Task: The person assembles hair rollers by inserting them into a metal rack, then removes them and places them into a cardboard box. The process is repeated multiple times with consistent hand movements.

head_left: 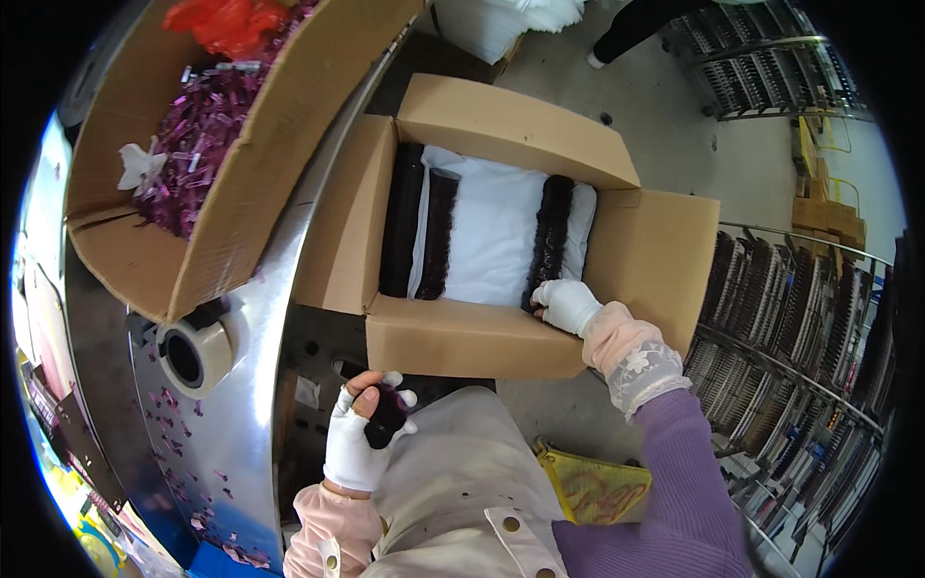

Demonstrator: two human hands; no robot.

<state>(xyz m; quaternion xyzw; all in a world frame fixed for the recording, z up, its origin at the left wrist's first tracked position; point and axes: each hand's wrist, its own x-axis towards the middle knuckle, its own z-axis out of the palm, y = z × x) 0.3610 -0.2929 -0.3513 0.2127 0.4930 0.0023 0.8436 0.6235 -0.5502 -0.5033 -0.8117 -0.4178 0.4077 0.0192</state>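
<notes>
In front of me an open cardboard box (470, 336) is lined with a white sheet (498, 224). Along its left side runs a dark row of stacked pieces (438, 235), with a smooth black roll (402, 217) beside it. A second dark row (551, 227) lies on the sheet towards the right. My right hand (567, 305), in a white fingerless glove, touches the near end of that row; its fingertips are partly hidden. My left hand (365, 426), gloved the same way, holds a dark, rounded stack of pieces (386, 415) outside the box, close to my lap.
Left of me is a metal worktop (246, 433) with a tape roll (194, 357) and scattered purple pieces (170, 401). A tilted carton (238, 188) there holds many purple plastic pieces (209, 130) and a red bag (227, 25). Loaded racks (788, 332) stand at right. Another person's leg (636, 32) shows beyond.
</notes>
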